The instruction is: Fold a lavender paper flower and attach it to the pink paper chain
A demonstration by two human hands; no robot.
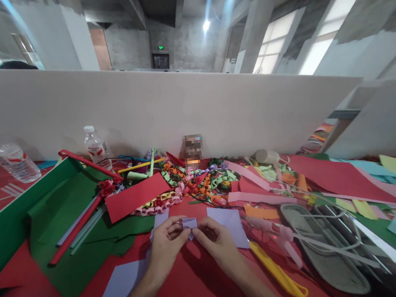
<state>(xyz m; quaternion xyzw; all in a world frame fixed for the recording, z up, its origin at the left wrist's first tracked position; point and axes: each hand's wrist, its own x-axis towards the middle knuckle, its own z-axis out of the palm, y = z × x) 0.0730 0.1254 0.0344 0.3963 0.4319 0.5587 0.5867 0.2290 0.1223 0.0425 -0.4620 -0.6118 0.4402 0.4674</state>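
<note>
A small folded piece of lavender paper (190,223) is pinched between both my hands over the red tabletop. My left hand (169,242) grips its left side with thumb and fingers. On the other side, my right hand (216,242) holds the lower right edge the same way. Flat lavender paper (230,226) lies just beyond and right of my right hand. A pink glue gun (274,235) with a small red light rests to the right, near a yellow-handled cutter (276,273).
A grey tool case (324,253) lies at right. Colourful paper chains (194,182) heap against the white partition (164,104). Two water bottles (96,148) stand at the back left. Green paper (63,221), a red strip (137,197) and red paper (340,177) lie around.
</note>
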